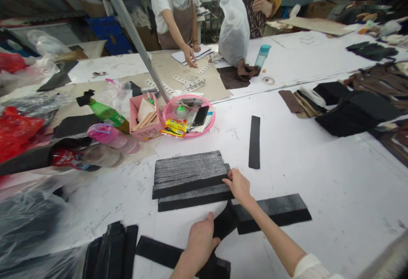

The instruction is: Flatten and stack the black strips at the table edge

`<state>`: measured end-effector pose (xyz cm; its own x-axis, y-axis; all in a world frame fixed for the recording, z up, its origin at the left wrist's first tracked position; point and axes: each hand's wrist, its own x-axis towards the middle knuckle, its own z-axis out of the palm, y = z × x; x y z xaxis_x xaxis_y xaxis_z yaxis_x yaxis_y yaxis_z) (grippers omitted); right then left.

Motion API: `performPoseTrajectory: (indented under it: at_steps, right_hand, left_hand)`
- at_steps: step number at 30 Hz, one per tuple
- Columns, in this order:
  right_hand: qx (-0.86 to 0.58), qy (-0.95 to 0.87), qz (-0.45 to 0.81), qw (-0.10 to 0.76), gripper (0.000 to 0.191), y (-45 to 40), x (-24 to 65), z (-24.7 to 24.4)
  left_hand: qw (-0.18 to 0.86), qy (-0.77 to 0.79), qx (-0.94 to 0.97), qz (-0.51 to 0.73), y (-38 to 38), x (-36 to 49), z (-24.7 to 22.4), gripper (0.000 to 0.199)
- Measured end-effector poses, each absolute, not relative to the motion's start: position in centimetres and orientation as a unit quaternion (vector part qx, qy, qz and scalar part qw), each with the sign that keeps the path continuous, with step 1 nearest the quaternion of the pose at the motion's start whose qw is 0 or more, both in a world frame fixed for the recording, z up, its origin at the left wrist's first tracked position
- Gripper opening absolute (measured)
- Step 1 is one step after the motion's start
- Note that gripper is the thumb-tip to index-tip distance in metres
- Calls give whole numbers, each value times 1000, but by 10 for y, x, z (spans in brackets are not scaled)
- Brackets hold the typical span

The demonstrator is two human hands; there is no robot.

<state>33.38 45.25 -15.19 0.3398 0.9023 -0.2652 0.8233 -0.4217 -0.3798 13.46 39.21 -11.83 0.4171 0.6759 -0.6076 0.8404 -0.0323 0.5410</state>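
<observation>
My left hand (200, 241) is closed on a black fabric strip (227, 219), which curves upward between my hands. My right hand (239, 185) is closed at the right end of a fanned row of black strips (191, 170) with greyish edges. Its thumb and fingertips pinch the end of the nearest strip (194, 198) there. To the right, another overlapped pair of strips (277, 211) passes under my right forearm. Below my left hand lie more black strips (156, 249), partly covered by it. A single strip (254, 143) lies apart, farther back.
At the left are a bundle of black strips (111, 249), clear plastic (32, 223), a green bottle (106, 111) and a pink-lidded bottle (111, 136). A pink basin (210, 128) and pink box (145, 133) stand behind. Dark fabric pieces (353, 109) lie right. People stand across the table.
</observation>
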Motion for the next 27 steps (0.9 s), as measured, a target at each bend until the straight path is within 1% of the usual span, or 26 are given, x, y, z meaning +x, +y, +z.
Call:
performPoseTrajectory:
  at_steps: [1, 3, 6, 8, 11, 12, 15, 18, 20, 22, 27]
  right_hand:
    - [-819, -524, 216, 92, 20, 452, 334, -153]
    - [-825, -515, 213, 94, 19, 452, 334, -157]
    - [-827, -508, 220, 99, 15, 452, 334, -161]
    - [-830, -500, 224, 104, 13, 453, 334, -163]
    - [-833, -490, 231, 112, 9, 453, 335, -163]
    - [-833, -489, 232, 115, 9, 453, 336, -163]
    - [-833, -485, 234, 125, 6, 452, 337, -163]
    - [-832, -483, 236, 135, 3, 448, 336, -162]
    - [-833, -480, 237, 141, 6, 446, 336, -162]
    - [-836, -474, 236, 144, 9, 445, 335, -163]
    - [-843, -466, 229, 137, 6, 452, 330, -165]
  left_hand:
    - [416, 534, 728, -112, 393, 134, -120, 52]
    - [368, 527, 754, -131, 396, 133, -122, 48]
    - [312, 521, 787, -107, 402, 133, -121, 49]
    - [305, 513, 799, -67, 407, 136, -121, 48]
    - [303, 499, 812, -11, 421, 147, -125, 33]
    - [291, 494, 819, 6, 429, 152, -128, 30]
    - [233, 481, 844, 45, 457, 168, -137, 31]
    - [204, 473, 855, 58, 484, 182, -145, 29]
    - [198, 471, 858, 62, 494, 186, -149, 26]
    - [192, 472, 858, 68, 498, 188, -152, 22]
    - [194, 480, 850, 96, 498, 190, -158, 20]
